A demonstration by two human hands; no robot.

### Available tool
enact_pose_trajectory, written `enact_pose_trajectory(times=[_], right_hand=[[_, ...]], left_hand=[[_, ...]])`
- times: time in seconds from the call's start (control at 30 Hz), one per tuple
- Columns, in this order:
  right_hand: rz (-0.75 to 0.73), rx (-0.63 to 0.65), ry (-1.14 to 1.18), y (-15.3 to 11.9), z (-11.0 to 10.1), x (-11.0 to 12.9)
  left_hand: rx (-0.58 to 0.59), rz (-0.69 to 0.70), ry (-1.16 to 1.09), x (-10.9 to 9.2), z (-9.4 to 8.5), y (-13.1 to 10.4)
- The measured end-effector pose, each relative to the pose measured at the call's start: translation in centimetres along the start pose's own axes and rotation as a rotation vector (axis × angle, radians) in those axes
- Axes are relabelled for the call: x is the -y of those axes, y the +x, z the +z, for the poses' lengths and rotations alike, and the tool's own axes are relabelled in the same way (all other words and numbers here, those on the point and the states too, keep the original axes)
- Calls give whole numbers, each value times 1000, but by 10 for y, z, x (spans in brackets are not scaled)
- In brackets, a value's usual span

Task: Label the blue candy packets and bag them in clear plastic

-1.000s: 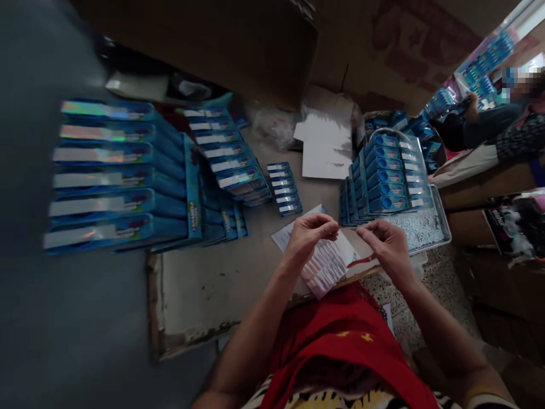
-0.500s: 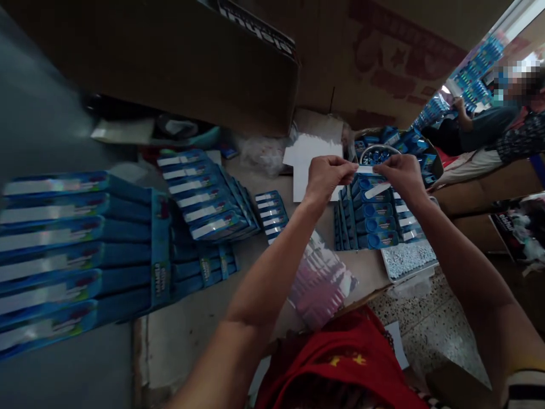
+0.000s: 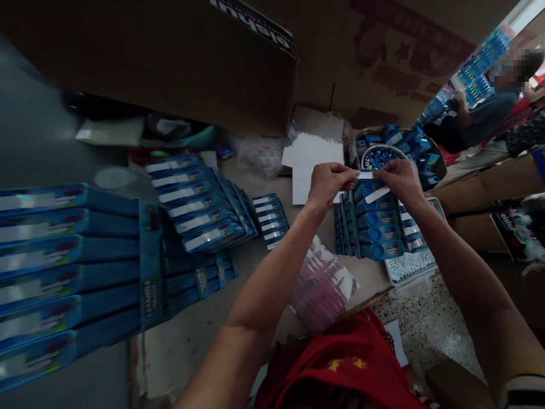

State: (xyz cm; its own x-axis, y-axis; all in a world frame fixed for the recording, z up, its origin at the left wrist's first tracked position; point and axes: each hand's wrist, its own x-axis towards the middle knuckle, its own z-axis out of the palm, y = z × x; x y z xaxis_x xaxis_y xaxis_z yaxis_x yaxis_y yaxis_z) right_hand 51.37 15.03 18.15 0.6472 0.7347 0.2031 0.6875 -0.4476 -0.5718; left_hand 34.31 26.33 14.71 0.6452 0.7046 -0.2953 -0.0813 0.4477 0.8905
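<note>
My left hand (image 3: 328,184) pinches one end of a short white strip (image 3: 366,175), which looks like a sticker. The other end sits between the fingertips of my right hand (image 3: 402,180), so the strip is stretched level between both hands. Just below my right fingers is a second white strip (image 3: 377,195); whether it hangs from them or lies on a box I cannot tell. Under the hands stands a block of small blue boxes (image 3: 380,234) with round lids. More boxes with white strips along their edges (image 3: 412,232) are partly hidden by my right forearm.
Stacks of blue boxes stand at far left (image 3: 114,255) and centre left (image 3: 200,201). A round metal bowl (image 3: 383,147) of small pieces, a tray of pale pellets (image 3: 411,267), a white card sheet (image 3: 313,165) and pink-and-silver packaging (image 3: 322,287) lie around. Another person (image 3: 485,119) sits at right.
The view has shifted slightly, so the box stacks appear lower or further left. Both hands keep their pinch on the strip, with little visible movement relative to the boxes.
</note>
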Motion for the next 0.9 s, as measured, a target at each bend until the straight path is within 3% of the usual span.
enact_pose_trajectory(times=[0.1, 0.3, 0.4, 0.57, 0.8, 0.9], right_hand=[[142, 151, -158, 0, -7, 17], [180, 356, -342, 14, -25, 38], [229, 429, -351, 21, -32, 39], [279, 445, -314, 24, -32, 37], [392, 411, -117, 27, -31, 30], [387, 281, 96, 17, -41, 39]], left_hand=[[5, -44, -54, 2, -1, 1], [68, -324, -286, 20, 3, 11], [37, -359, -412, 32, 10, 14], [-9, -355, -436, 50, 15, 18], [135, -289, -287, 60, 4, 29], [16, -140, -191, 57, -3, 13]])
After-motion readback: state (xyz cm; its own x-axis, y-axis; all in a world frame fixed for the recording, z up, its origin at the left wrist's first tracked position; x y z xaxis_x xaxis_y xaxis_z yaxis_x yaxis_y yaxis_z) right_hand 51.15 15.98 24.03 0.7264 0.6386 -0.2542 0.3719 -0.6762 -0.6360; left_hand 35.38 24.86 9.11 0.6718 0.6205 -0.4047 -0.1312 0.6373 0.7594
